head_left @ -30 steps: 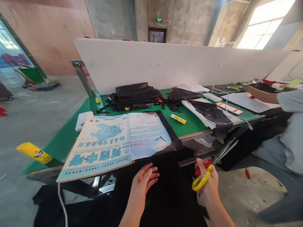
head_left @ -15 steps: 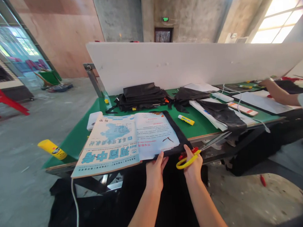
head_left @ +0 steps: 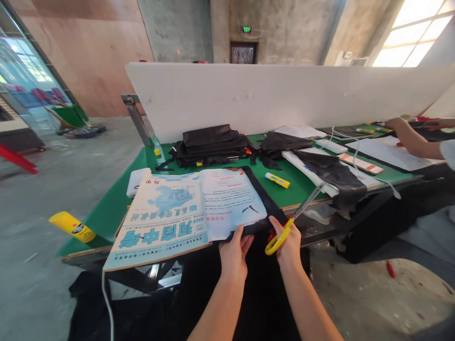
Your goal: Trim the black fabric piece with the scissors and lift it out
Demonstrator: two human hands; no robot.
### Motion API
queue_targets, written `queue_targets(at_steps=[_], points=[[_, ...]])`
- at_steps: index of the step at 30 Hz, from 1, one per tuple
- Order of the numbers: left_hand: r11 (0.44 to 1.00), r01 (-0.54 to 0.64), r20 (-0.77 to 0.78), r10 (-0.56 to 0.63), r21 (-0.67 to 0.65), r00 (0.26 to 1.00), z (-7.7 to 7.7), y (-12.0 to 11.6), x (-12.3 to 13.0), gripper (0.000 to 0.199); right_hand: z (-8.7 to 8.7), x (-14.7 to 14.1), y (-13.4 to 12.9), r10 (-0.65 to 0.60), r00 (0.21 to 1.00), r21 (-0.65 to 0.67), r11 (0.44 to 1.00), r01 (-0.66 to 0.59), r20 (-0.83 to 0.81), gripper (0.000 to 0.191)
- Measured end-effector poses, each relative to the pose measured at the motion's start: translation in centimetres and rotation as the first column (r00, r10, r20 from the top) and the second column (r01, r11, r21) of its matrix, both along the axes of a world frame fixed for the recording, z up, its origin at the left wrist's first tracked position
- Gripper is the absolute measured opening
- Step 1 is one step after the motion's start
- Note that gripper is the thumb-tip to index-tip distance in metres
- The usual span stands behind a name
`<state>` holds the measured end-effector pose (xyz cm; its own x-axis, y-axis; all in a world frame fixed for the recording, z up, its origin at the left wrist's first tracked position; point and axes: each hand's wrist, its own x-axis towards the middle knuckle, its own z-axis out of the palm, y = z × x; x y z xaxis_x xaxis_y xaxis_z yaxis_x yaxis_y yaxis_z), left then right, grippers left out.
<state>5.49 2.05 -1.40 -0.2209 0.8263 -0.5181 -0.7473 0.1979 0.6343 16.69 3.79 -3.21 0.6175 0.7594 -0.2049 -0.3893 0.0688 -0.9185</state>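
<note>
Since half a second ago, your scissors [head_left: 289, 223] have tilted steeper. Right hand [head_left: 288, 242] grips them at the near table edge [head_left: 84, 247]; left hand [head_left: 235, 250] pinches black fabric [head_left: 264, 201] under the open booklet [head_left: 184, 209]. Glue stick [head_left: 277, 179] lies beyond.

Daylight fills a large concrete workshop. The strongest light comes from a tall window [head_left: 412, 32] at the upper right, so overexposed that its panes wash out to white with a soft glow spilling onto the wall around it. A long white foam board [head_left: 269, 97] standing on the green table [head_left: 113, 204] reflects that light evenly. Shadows are soft and weak; the black fabric [head_left: 254, 289] hanging below the table edge reads as a nearly featureless dark mass. The centre is fairly sharp. The wide lens bends straight lines near the edges, and the right-hand corners smear into blur.
</note>
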Motion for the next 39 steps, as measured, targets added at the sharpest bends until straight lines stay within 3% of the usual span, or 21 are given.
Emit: queue_targets(at_steps=[6,15,24,32,39], points=[[0.994,0.081,0.026,-0.083,0.068,0.996,0.4,-0.4,-0.7,0.033,-0.2,0.2,0.3,0.001,1.0,0.04,0.999,0.0,-0.022,0.045],[0.999,-0.011,0.069,0.008,0.052,0.998,1.4,-1.7,-3.4,0.027,-0.5,0.5,0.7,0.001,1.0,0.044,0.999,-0.001,-0.008,0.047],[0.993,-0.097,-0.016,0.099,0.068,0.995,0.6,-1.9,-4.2,0.017,-0.6,0.4,0.9,-0.02,0.998,0.068,0.998,0.016,0.058,0.044],[0.991,-0.093,-0.103,0.102,0.092,0.989,1.1,-2.1,-4.1,0.01,0.2,0.0,0.6,-0.041,0.988,0.087,0.996,0.028,0.149,0.047],[0.991,-0.089,-0.036,0.093,0.102,0.995,0.4,-2.0,-4.2,0.013,-0.2,0.7,0.1,-0.065,0.968,0.038,0.998,0.057,0.241,0.047]])
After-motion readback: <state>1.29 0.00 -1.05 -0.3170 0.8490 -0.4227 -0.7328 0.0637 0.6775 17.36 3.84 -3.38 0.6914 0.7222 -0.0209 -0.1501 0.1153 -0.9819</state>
